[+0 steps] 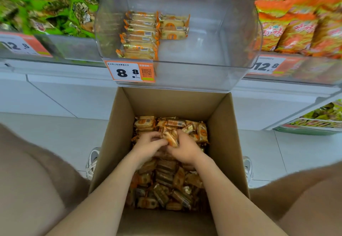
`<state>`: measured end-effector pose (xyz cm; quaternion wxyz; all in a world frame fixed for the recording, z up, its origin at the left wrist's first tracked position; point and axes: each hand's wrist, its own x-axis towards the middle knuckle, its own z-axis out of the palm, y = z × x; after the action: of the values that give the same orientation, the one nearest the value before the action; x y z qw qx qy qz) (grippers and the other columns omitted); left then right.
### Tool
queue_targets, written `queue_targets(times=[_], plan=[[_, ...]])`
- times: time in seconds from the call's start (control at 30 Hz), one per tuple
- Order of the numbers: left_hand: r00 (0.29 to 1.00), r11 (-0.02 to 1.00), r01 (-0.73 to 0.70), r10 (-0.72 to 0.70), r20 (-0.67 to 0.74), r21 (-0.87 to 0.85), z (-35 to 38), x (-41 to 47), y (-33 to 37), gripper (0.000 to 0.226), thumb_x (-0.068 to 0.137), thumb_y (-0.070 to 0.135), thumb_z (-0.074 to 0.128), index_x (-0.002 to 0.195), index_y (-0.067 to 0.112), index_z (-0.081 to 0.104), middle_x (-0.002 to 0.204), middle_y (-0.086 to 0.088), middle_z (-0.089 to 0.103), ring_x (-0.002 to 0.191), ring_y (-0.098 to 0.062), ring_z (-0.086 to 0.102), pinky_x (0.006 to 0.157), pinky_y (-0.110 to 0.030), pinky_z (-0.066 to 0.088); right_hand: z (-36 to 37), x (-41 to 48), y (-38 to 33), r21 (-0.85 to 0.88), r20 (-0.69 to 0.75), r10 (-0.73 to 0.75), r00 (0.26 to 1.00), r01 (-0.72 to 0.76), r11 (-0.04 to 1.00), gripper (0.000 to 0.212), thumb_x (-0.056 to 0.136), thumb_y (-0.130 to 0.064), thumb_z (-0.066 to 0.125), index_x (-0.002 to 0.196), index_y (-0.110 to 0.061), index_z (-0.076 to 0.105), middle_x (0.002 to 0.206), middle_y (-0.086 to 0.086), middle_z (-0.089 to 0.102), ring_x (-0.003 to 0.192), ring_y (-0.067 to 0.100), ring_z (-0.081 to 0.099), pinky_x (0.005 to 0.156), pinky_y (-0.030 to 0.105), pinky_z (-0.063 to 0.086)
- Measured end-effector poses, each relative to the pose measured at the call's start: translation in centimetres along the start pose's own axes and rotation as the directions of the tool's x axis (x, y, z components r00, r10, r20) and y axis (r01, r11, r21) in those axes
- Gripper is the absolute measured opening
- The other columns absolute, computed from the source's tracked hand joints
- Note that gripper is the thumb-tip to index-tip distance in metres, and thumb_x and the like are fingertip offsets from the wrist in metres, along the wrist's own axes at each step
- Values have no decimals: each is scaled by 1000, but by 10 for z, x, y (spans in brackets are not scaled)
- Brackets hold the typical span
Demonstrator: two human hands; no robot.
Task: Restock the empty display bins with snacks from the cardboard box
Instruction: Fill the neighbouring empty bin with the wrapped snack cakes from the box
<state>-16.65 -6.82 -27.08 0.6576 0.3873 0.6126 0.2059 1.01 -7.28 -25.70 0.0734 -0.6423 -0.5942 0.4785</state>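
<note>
**Both hands down in the cardboard box (222, 124), gripping snacks**

The left hand (149, 145) and right hand (185, 149) meet knuckle to knuckle over the middle of the heap. The fingers of both are curled round a small bunch of snack packets (171, 137) held between them, and both forearms reach straight down from the near edge.

Under and around the hands lie loose packets (166, 185), small clear wrappers with orange and gold print over pale cakes. They are jumbled at all angles and fill the bottom of the box. The brown walls rise well above the hands on every side.

The box stands on a pale tiled floor (55, 130), with a white shoe (92, 161) just outside its left wall and bare knees at either side.

Beyond the hands, above the far wall of the box, a clear display bin (231, 32) juts out from a white shelf base (64, 95). It is mostly bare, with two short rows of stacked packets (142, 36) left of its middle. An orange price label (129, 71) reading 8.8 is fixed to its front. The bin to the left holds green packets (46, 4), and the one to the right holds orange packets (296, 23).
</note>
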Motion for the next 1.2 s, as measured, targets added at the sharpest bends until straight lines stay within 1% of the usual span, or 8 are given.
queue_targets(times=[0.13,0.27,0.37,0.57,0.67,0.77,0.97,1.2], plan=[[999,980,-26,30,17,-196,2,-24,30,30,97,16,73,122,1,67,114,-17,78,105,-28,77,98,-49,60,-32,-21,-18,-65,-70,-79,994,74,995,60,90,-61,65,134,-22,51,121,-7,62,109,16,60,86,32,49],[990,978,-126,113,-86,-169,1,-51,56,44,94,12,78,122,-11,53,114,-24,74,96,-29,79,80,-43,66,-51,-45,-38,-69,-200,-150,968,138,988,39,105,-39,34,132,-21,54,120,2,63,114,23,58,101,42,45],[975,963,-221,214,-62,-152,-2,-69,72,41,90,9,82,118,-3,54,118,-29,69,99,-30,78,80,-43,65,-58,-59,-52,-165,-187,-247,951,217,962,38,100,-36,46,135,-25,56,115,0,64,106,19,60,99,43,51],[933,930,-357,353,-66,-85,-3,-106,102,51,82,13,88,121,14,55,115,-15,74,102,-29,77,85,-47,65,-80,-95,-80,-143,-286,-407,867,382,913,48,81,-45,84,124,-32,67,92,-15,72,83,0,66,73,16,49],[843,855,-505,518,-148,119,-1,-122,122,52,72,34,90,116,30,63,110,2,75,102,-15,74,85,-41,64,-90,-108,-99,-205,-307,-511,803,468,860,55,77,-49,86,125,-35,63,105,-18,68,97,1,64,83,22,53],[819,824,-565,554,-152,-44,-4,-135,148,46,79,16,89,117,27,66,112,-5,74,102,-19,75,84,-41,65,-108,-117,-116,-1,-357,-503,787,538,843,44,85,-37,79,125,-35,62,118,-17,68,114,2,64,97,33,56],[696,704,-709,707,-125,41,-23,-152,210,62,75,29,95,130,24,66,120,3,75,104,-16,73,89,-35,60,-153,-126,-149,289,-385,-462,799,580,762,36,91,-21,82,123,-27,68,107,1,77,95,19,75,79,35,62],[674,616,-695,738,38,371,-56,-126,268,61,90,17,83,144,24,56,130,6,68,108,-10,72,90,-26,59,-201,-82,-171,178,-395,-449,802,546,819,43,87,-22,85,127,-19,67,105,-1,79,97,20,75,93,44,60]])
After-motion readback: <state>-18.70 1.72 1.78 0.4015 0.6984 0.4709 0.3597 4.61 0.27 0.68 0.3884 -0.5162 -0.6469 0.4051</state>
